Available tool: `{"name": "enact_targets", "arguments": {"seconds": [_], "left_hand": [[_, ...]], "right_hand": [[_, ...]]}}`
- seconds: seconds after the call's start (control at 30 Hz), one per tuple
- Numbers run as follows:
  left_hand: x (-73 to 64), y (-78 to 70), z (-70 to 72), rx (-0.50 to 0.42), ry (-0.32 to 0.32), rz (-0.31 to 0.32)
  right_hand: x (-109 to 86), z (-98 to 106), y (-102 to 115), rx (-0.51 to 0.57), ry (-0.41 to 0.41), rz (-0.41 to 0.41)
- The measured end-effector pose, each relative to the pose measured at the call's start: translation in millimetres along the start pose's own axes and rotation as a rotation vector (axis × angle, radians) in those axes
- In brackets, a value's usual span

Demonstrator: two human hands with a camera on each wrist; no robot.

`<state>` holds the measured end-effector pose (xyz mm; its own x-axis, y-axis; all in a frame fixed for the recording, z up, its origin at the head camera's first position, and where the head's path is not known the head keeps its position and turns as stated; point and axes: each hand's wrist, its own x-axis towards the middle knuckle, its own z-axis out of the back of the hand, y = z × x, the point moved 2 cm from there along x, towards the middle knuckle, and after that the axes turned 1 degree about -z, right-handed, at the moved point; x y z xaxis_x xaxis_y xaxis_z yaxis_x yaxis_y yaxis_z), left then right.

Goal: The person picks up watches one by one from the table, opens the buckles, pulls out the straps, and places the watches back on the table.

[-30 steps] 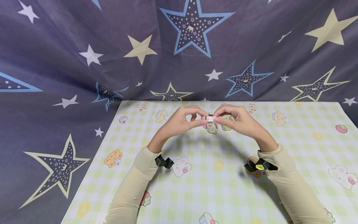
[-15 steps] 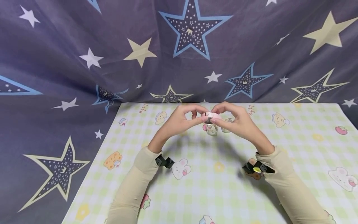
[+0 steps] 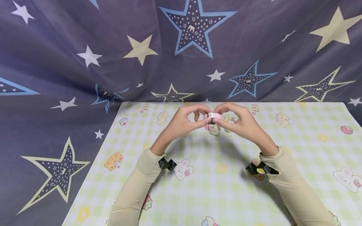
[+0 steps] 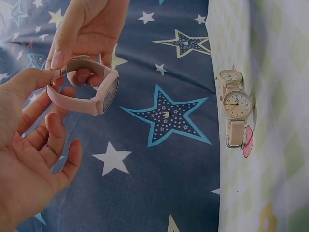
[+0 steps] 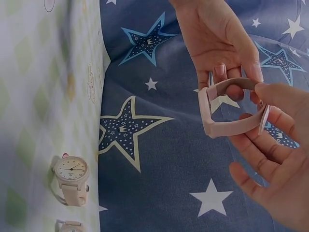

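Both hands hold up a pink wristwatch over the far part of the table, its strap bent round into a loop. My left hand pinches the strap between thumb and fingers. From the other side, my right hand pinches it as well. In the left wrist view the strap ends overlap near the left fingertips, with the watch face turned sideways. The right wrist view shows the case edge-on. Below the hands, two more watches lie on the cloth, a nearer watch and a watch partly behind the right thumb.
A green-and-white checked cloth with cartoon prints covers the table. Behind its back edge hangs a dark curtain with stars. Black camera mounts sit on both wrists, over beige sleeves.
Over the last second the pink watch has turned in the hands, so more of its pink strap loop shows. The right hand has shifted slightly left and up. The two watches below stay put.
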<state>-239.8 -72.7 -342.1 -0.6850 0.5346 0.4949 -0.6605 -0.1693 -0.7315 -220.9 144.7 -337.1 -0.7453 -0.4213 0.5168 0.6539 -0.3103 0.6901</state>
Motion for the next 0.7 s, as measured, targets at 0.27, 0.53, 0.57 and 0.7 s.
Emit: {"name": "enact_targets", "arguments": {"seconds": [0.27, 0.53, 0.57, 0.7], "left_hand": [[0.3, 0.3, -4.0, 0.08, -0.011, -0.047], [0.3, -3.7, -5.1, 0.208, -0.011, -0.099], [0.2, -3.9, -5.1, 0.227, -0.009, -0.101], [-0.9, -5.3, -4.9, 0.317, -0.003, -0.116]], "right_hand": [[0.0, -2.0, 2.7, -0.029, -0.014, 0.03], [0.8, -4.2, 4.0, -0.115, -0.014, 0.07], [0.9, -4.5, 4.2, -0.131, -0.013, 0.076], [0.2, -5.4, 5.0, -0.187, -0.01, 0.099]]}}
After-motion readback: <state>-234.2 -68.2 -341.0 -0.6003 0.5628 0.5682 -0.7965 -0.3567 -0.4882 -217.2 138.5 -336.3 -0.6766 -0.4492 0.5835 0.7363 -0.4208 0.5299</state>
